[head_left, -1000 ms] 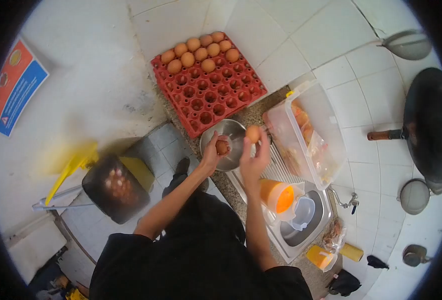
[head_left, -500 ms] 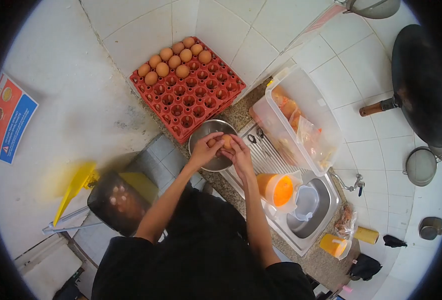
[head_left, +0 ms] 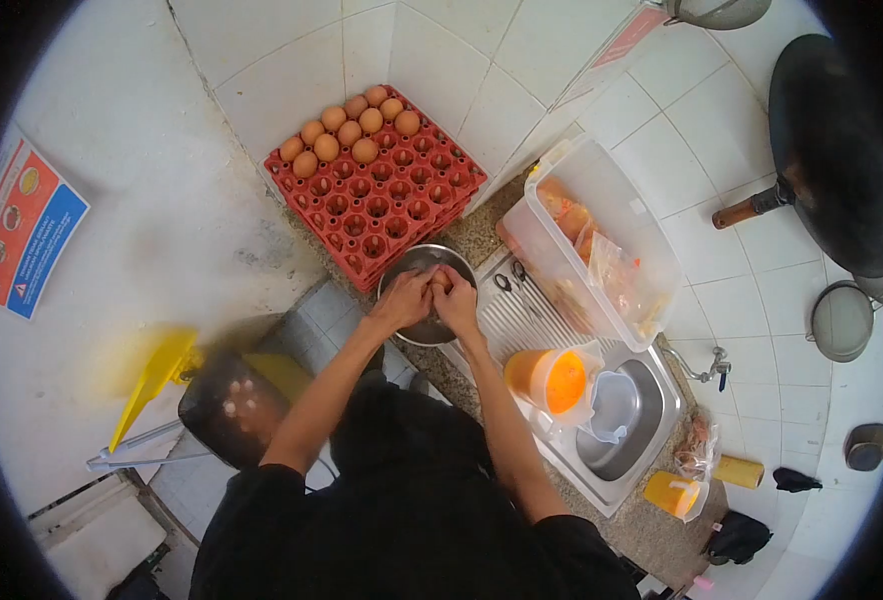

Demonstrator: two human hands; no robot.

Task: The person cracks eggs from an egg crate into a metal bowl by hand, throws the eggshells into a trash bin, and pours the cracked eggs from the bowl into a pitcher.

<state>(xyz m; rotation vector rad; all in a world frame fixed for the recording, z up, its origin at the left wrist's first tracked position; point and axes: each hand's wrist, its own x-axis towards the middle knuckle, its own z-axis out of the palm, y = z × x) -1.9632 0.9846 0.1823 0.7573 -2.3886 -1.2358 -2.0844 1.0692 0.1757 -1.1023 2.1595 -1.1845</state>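
Note:
Over a round metal bowl [head_left: 425,338], both hands come together around a brown egg [head_left: 441,281]. My left hand [head_left: 405,301] is closed, its fingertips against the egg from the left. From the other side, my right hand [head_left: 456,303] is closed on it too. The fingers hide most of the shell, so I cannot tell whether it is cracked. Just beyond the bowl sits a stack of red egg trays [head_left: 377,215], with several brown eggs [head_left: 349,132] in its far rows and bare pockets nearer me.
Right of the bowl, scissors [head_left: 514,280] lie on the ribbed drainboard. A clear plastic bin [head_left: 652,270] with bagged food stands behind. A jug of orange liquid [head_left: 547,380] stands beside the sink [head_left: 652,400]. A bin with shells [head_left: 232,405] is at lower left.
Both hands have lowered into the bowl's opening and drawn closer together around the egg. The egg has moved slightly left and is more covered by fingers.

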